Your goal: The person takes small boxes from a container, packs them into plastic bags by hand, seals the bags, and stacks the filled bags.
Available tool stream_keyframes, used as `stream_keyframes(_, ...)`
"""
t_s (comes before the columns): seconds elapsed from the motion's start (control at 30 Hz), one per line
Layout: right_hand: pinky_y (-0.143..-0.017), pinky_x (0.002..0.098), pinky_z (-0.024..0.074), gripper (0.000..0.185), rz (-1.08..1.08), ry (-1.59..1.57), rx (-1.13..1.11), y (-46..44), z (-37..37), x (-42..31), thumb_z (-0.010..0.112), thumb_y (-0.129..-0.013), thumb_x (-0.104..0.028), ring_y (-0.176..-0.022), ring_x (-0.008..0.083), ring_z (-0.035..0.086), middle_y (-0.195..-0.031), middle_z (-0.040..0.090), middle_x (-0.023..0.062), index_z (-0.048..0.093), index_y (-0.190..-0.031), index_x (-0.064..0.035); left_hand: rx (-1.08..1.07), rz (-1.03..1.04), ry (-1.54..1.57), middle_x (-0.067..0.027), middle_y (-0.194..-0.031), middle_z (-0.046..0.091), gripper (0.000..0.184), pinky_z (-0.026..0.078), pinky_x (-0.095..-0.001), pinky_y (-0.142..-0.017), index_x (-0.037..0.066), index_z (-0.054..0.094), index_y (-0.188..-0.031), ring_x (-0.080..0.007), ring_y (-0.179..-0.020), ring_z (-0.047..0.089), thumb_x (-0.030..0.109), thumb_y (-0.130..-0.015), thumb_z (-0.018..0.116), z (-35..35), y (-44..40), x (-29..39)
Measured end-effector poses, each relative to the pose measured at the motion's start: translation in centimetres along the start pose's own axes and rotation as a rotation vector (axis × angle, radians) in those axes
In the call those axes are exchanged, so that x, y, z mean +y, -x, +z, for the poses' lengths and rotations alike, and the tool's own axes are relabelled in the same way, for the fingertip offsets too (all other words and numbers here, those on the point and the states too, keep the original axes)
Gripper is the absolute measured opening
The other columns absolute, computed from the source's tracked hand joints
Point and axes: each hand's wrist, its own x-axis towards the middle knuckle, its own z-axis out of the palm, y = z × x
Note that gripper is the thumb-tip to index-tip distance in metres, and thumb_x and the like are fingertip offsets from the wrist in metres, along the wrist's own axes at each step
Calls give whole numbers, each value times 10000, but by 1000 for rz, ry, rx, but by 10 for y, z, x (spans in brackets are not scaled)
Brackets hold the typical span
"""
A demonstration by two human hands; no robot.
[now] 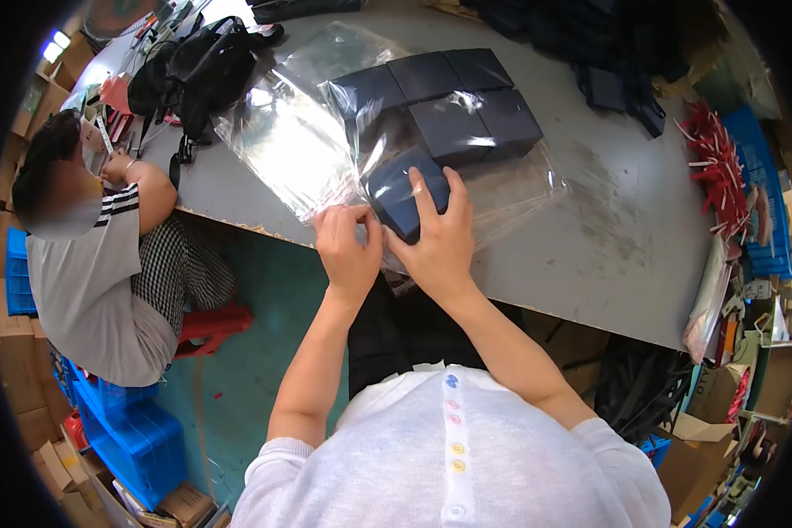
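Note:
My right hand (pixel 440 229) grips a dark blue-black box (pixel 394 187) at the near edge of the table, its fingers spread over the top and right side. Just left of it, my left hand (pixel 350 251) is closed in a pinch at the open edge of a clear plastic bag (pixel 537 189). Several more dark boxes (pixel 453 123) lie in two rows under the clear plastic, farther from me. The held box sits at the bag's mouth, partly under the film; how far inside, I cannot tell.
Another shiny clear bag (pixel 299 132) lies flat to the left on the grey table (pixel 581 255). Black strapped bags (pixel 207 75) are at the back left. A seated person (pixel 106 264) works at the left. Red items (pixel 717 172) hang near the right edge.

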Motion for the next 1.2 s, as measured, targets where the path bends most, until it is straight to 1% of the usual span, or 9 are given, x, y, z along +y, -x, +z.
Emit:
stream_keyframes(0.3, -941, 468, 425, 662, -92, 80, -27, 15, -30, 15, 710, -720, -107, -1118, 429, 455, -1365, 367, 234, 470, -1326, 11, -44, 19, 104, -77, -718, 582, 162, 412, -369, -725, 37, 596, -807, -274, -719, 576, -63, -701, 667, 8, -5, -2)
stream_keyframes(0.37, -974, 434, 416, 624, 46, -362, -379, 23, -10, 31, 600, -716, -5, -1160, 410, 459, -1305, 416, 241, 455, -1322, 26, -68, 27, 111, -77, -722, 585, 160, 411, -370, -723, 38, 594, -804, -275, -731, 579, -63, -702, 666, 5, -1, -2)
stream_keyframes(0.5, -991, 439, 420, 601, -183, -474, -138, -21, 19, 24, 502, -699, 71, -1150, 402, 490, -1248, 479, 222, 465, -1298, 40, -147, 52, 94, -87, -801, 618, 150, 427, -380, -754, 35, 618, -833, -284, -749, 591, -47, -718, 667, -4, -8, -3)
stream_keyframes(0.63, -982, 404, 442, 488, -58, -383, -96, -35, -25, 52, 430, -747, 58, -1110, 385, 559, -1176, 577, 210, 574, -1211, 15, -58, -39, 230, -103, -868, 636, 159, 460, -397, -822, 22, 640, -882, -297, -810, 611, -36, -737, 670, -6, -18, 41)
stream_keyframes(0.67, -982, 404, 442, 488, -64, -375, -89, -40, -35, 66, 430, -747, 58, -1110, 385, 559, -1176, 577, 210, 574, -1211, 15, -238, -34, 341, -112, -909, 639, 175, 466, -400, -839, 17, 640, -916, -305, -877, 612, -16, -746, 671, 8, -19, 52)
stream_keyframes(0.77, -929, 425, 461, 381, -10, -375, -28, -51, -59, 95, 478, -792, 7, -1043, 383, 569, -1072, 615, 194, 603, -1152, 5, -626, 52, 355, -141, -1068, 628, 277, 462, -421, -913, -6, 632, -1038, -340, -1091, 567, 85, -779, 672, 85, -17, 72)
stream_keyframes(0.87, -840, 424, 488, 279, -100, -184, -156, -56, -58, 124, 546, -900, -189, -991, 372, 581, -1067, 627, 176, 627, -1117, -33, -556, 313, -15, -160, -1144, 602, 346, 446, -450, -951, -20, 624, -1085, -362, -1137, 532, 153, -788, 663, 131, -2, 63)
stream_keyframes(0.97, -878, 472, 465, 398, -18, 65, -552, -49, -61, 107, 557, -911, -317, -1005, 395, 574, -1110, 600, 220, 606, -1141, 4, -707, 317, 49, -172, -1131, 606, 357, 432, -454, -982, -20, 631, -1078, -368, -1147, 524, 173, -780, 667, 95, 7, 48)
stream_keyframes(1.2, -778, 453, 487, 575, -4, 164, -367, -39, -30, 66, 589, -871, -530, -921, 373, 597, -1029, 611, 242, 611, -1032, 22, -917, 221, 198, -185, -1072, 622, 309, 447, -471, -889, 1, 645, -1052, -378, -1063, 542, 120, -766, 643, 52, 2, 34)
